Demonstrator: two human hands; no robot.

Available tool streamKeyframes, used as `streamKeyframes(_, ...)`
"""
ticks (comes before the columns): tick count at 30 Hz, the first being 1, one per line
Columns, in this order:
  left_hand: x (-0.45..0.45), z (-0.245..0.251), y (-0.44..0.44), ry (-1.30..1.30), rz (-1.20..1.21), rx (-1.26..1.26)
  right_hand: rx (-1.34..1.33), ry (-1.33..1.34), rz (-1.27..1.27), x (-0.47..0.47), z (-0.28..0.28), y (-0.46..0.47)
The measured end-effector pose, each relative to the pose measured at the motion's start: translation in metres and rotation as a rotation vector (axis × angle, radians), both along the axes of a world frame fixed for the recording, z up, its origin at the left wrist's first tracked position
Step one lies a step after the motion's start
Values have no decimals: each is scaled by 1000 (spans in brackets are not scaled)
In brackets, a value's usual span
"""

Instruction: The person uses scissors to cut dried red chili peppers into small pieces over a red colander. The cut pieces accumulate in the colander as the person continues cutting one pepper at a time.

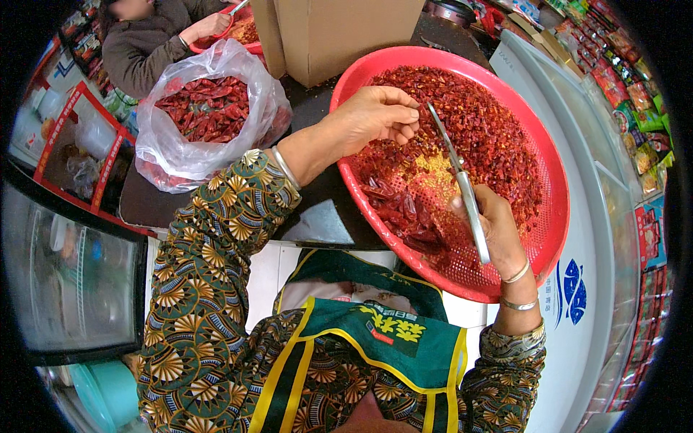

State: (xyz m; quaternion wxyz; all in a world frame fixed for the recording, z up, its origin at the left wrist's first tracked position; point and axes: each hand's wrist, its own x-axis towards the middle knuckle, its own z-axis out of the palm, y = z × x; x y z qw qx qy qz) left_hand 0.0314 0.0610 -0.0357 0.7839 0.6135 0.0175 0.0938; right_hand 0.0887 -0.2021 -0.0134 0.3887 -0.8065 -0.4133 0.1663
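Note:
My right hand grips metal scissors, their blades pointing up and to the left over a red perforated plastic basket. My left hand is above the basket's left part, thumb and forefinger drawn together near the blade tips. Whether a bit of chilli sits between those fingertips is too small to tell. Cut dried red chilli pieces cover the far and right parts of the basket. Whole dried chillies lie in its near left part, beside a patch of yellow seeds.
A clear plastic bag holds dried chillies on the dark table. Behind stands a cardboard box. At upper left, a co-worker's hand is by another red basket. A chest freezer borders the right.

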Motion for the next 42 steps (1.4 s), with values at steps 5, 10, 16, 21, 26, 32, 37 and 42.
streamKeyframes(5, 0, -1, 4, -53, 25, -52, 23, -16, -1, 1, -1, 0)
streamKeyframes(10, 0, 3, 2, -13, 95, -75, 7, -7, 23, -2, 3, 0)
streamKeyframes(16, -2, 2, 3, -31, 76, -63, 2, -30, 18, 0, 0, 1)
streamKeyframes(21, -1, 2, 2, -16, 46, -33, -26, -73, -1, 2, -3, 0)
streamKeyframes(26, -3, 5, 0, 7, 34, -1, -32, -85, -6, 1, -1, 1)
streamKeyframes(32, -2, 2, 1, 6, 5, -3, -55, -35, 17, 0, 1, 0)
streamKeyframes(37, -3, 5, 0, 31, -3, -1, -45, -78, -7, 3, -4, 0)
streamKeyframes(42, -4, 6, 0, 46, -32, 5, -62, -74, -22, 2, -3, 1)
